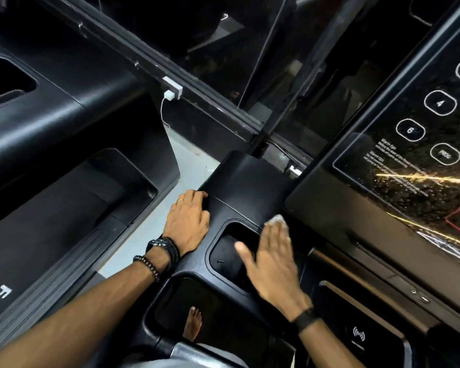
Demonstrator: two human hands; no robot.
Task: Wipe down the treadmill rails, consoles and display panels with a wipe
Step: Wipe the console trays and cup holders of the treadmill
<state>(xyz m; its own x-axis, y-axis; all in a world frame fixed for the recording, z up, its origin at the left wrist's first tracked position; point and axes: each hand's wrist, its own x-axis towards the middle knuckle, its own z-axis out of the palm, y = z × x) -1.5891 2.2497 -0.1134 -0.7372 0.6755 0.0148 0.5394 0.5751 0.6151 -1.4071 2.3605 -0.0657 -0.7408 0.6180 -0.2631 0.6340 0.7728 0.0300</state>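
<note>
I look down on a black treadmill console (245, 181) with two recessed holders. My right hand (272, 258) lies flat with straight fingers over the upper holder (229, 253), pressing a white wipe (276, 221) whose edge shows past my fingertips, beside the glossy display panel (398, 166). My left hand (187, 221) rests on the console's left edge, fingers bent over its rim. The lower holder (175, 306) sits nearer me.
A second treadmill's black console (64, 110) and side rail (51, 264) fill the left. Pale floor (186, 166) shows in the gap between the machines. A white plug and cable (170, 95) hang at the window frame. A bare foot (193, 324) shows below the console.
</note>
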